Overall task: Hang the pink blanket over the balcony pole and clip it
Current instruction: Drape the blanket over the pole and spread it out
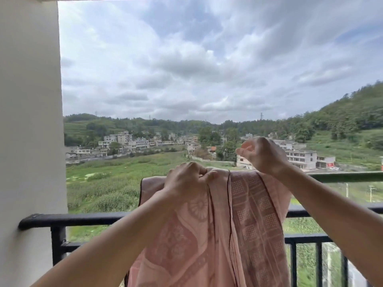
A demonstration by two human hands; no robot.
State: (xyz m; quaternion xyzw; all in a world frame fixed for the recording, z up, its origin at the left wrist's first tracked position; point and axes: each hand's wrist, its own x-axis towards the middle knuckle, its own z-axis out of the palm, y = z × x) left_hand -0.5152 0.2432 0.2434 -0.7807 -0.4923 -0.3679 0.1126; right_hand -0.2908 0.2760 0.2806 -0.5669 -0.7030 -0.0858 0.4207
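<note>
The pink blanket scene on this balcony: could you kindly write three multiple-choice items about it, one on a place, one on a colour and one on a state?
1. Where does the pink blanket hang?
A. over the green pole
B. on a chair
C. on the floor

2. What colour is the balcony railing?
A. white
B. black
C. red

3. What is the left hand doing?
A. gripping the blanket on top of the pole
B. hanging idle
C. pointing at the sky

Answers: 1 A, its fold lies across the pole; 2 B, its rail and bars are black; 3 A, its fingers curl into the cloth.
</note>
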